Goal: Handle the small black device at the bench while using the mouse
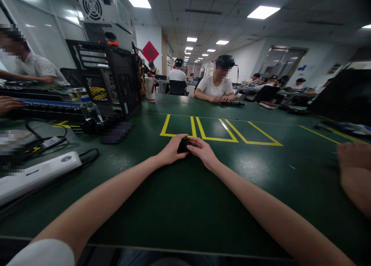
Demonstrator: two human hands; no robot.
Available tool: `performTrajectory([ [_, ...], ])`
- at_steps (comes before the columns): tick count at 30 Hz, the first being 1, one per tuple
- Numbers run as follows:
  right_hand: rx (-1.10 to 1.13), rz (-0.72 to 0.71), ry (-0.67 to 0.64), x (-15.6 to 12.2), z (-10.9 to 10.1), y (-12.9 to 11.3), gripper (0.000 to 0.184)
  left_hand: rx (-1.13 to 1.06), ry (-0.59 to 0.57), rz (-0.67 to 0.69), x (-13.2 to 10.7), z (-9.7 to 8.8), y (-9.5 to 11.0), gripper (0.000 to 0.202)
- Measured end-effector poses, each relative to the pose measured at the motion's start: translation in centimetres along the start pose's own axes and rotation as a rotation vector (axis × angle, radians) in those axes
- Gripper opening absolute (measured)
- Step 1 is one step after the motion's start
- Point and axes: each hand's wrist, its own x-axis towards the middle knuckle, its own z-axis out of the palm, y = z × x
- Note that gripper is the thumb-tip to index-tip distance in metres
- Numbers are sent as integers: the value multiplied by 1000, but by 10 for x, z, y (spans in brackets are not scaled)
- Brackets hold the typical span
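A small dark object (183, 145), blocky and mostly hidden by fingers, is at the middle of the green table (174, 196). My left hand (173, 149) grips it from the left, fingers over the far side and thumb on the near side. From the right, my right hand (203, 151) has its fingertips against the same object, fingers bent and close together. What kind of object it is cannot be made out. Just beyond both hands, yellow tape outlines (217, 139) mark the tabletop.
On the left stand an open black computer case (116, 77), a clear bottle (89, 109), a paper cup (150, 88) and a white power strip (40, 175) with cables. Another person's hand (355, 169) rests at the right edge. A person (217, 82) sits opposite.
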Motion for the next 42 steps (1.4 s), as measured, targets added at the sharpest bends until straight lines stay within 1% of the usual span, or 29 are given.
performTrajectory([
  [3,-15,2,-10,0,0,0,31,-32,-20,-15,0,-3,-1,61],
  [6,-12,-28,-35,-1,0,-1,28,-52,-17,-20,1,-3,-2,61],
  [9,-9,-63,-59,-1,-1,0,30,-63,-10,-12,0,-3,-2,61],
  [13,-19,-71,-65,-1,-1,2,30,-62,-7,-13,-1,-3,-2,61],
  [17,-27,-90,-54,-1,-1,2,29,-32,6,-16,-1,-5,1,60],
  [22,-27,-105,-57,0,-1,4,28,16,42,36,0,-4,2,59],
  [25,-23,-118,-57,1,-1,4,28,60,60,44,0,-3,2,59],
  [29,-22,-119,-69,0,0,4,29,108,58,34,0,-4,3,58],
  [34,-6,-97,-68,-1,0,2,28,110,51,64,-1,-8,4,58],
  [39,5,-82,-73,-2,0,1,29,109,32,38,-2,-9,7,64],
  [42,5,-88,-75,-3,0,1,28,122,20,43,-2,-9,7,61],
])
